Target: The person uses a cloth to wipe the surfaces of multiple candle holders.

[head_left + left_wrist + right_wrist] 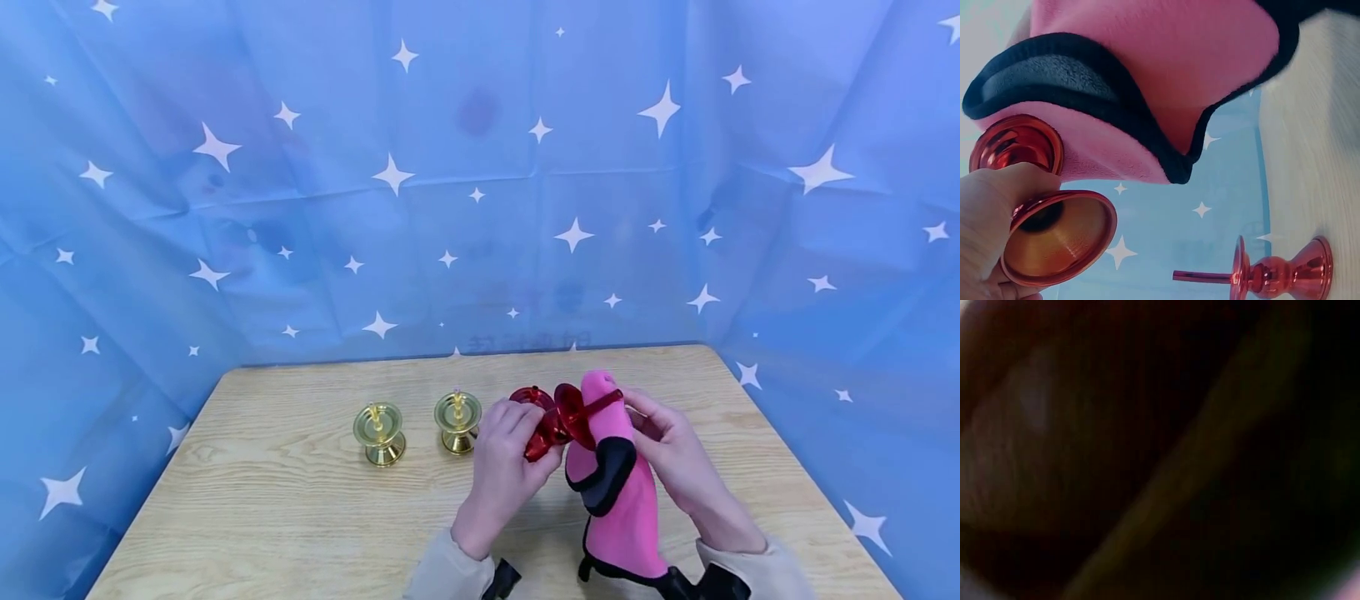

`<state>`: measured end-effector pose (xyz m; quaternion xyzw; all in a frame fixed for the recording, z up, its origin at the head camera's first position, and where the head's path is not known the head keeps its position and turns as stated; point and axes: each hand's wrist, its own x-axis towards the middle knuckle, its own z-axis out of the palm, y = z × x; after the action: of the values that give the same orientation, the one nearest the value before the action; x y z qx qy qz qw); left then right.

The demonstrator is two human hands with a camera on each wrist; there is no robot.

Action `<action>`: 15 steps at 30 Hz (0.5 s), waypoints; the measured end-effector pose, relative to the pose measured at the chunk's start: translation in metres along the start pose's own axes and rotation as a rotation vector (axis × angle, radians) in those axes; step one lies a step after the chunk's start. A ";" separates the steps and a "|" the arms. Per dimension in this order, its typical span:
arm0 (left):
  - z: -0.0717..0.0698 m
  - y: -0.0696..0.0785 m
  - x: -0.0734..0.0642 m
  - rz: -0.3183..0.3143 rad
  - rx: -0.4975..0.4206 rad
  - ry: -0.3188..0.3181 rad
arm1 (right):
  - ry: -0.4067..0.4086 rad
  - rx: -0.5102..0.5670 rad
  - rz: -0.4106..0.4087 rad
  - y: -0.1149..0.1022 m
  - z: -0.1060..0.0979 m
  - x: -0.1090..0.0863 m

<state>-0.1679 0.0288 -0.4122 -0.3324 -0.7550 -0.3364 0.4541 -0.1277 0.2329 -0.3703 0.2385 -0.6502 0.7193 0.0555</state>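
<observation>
My left hand [510, 450] grips a shiny red candle holder [573, 415] by its stem, tilted so its dish and thin rod point right. In the left wrist view, the hollow underside of its base [1063, 237] shows. My right hand [678, 458] holds a pink cloth with black edging [633, 529] up against the dish and rod; some of its fingers are hidden behind the cloth. The cloth hangs down toward the right wrist. Another red candle holder [1272, 275] stands upright on the table just behind the left hand. The right wrist view is dark and blurred.
Two gold candle holders [378, 429] stand upright on the wooden table [247, 500], left of my hands. The nearer-to-hand gold holder [457, 417] is close by the left knuckles. A blue backdrop with white stars [480, 167] rises behind the table and along its sides.
</observation>
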 end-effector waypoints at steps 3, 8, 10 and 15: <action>0.002 0.002 0.000 0.019 0.019 0.015 | 0.137 -0.245 -0.007 0.001 0.008 0.001; 0.004 0.008 0.003 0.037 0.061 0.040 | 0.317 -0.454 -0.025 0.001 0.020 0.004; 0.004 0.010 0.003 0.039 0.069 0.046 | 0.379 -0.461 -0.047 0.003 0.024 0.005; 0.005 0.010 0.002 0.034 0.057 0.045 | 0.499 -0.416 -0.063 0.010 0.031 0.007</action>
<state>-0.1626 0.0392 -0.4102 -0.3248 -0.7481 -0.3144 0.4859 -0.1291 0.1995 -0.3752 0.0585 -0.7416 0.6053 0.2830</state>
